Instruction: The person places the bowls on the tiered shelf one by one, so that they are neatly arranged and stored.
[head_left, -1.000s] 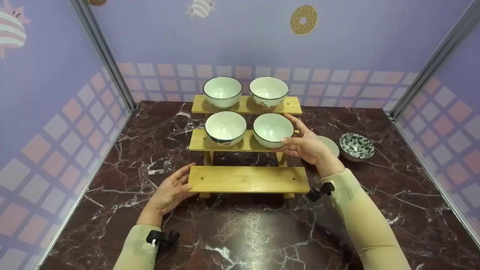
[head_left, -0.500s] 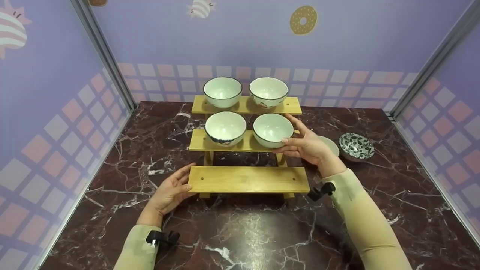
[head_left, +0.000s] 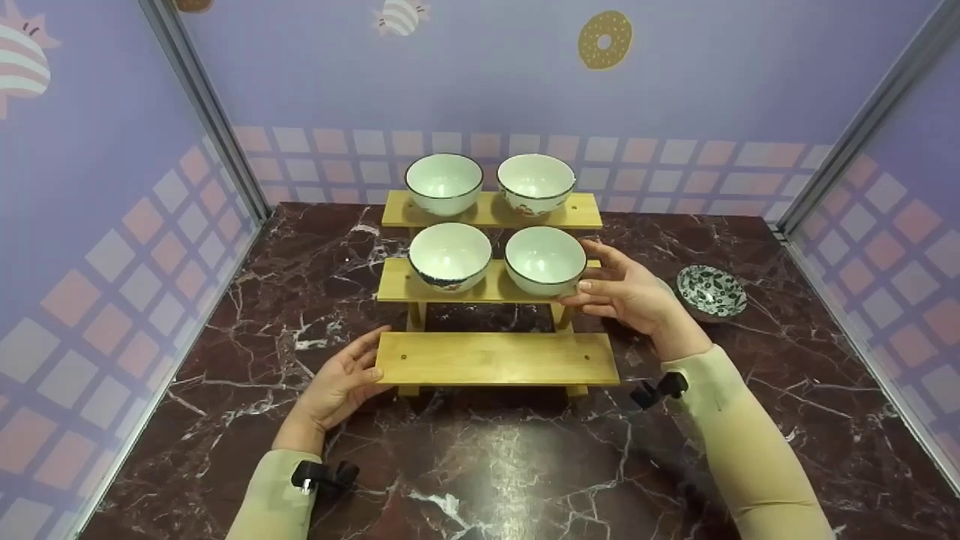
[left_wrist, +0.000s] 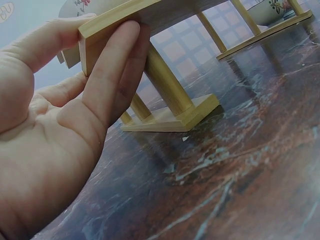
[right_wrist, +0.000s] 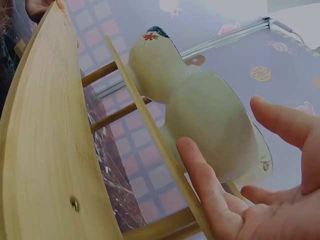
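Observation:
A three-tier wooden rack (head_left: 495, 358) stands on the dark marbled table. My left hand (head_left: 341, 386) holds the left end of its lowest board; in the left wrist view the thumb lies on the upper edge and fingers reach underneath. On the middle board, at the right, sits a pale dark-rimmed bowl (head_left: 545, 259). My right hand (head_left: 637, 300) is beside this bowl, thumb and fingers spread; the right wrist view shows a gap between thumb and bowl (right_wrist: 210, 125). Left of it is a bowl with a blue-patterned outside (head_left: 450, 255).
Two more bowls, one plain-looking (head_left: 444, 184) and one with red flowers (head_left: 536, 184), stand on the top board. A green-leaf-patterned bowl (head_left: 711, 292) rests on the table at right. Another pale bowl is mostly hidden behind my right hand. Patterned walls (head_left: 480, 75) enclose the table.
My right hand has let go of the bowl on the middle board and drawn back slightly to the right. The bowl and my left hand have stayed in place.

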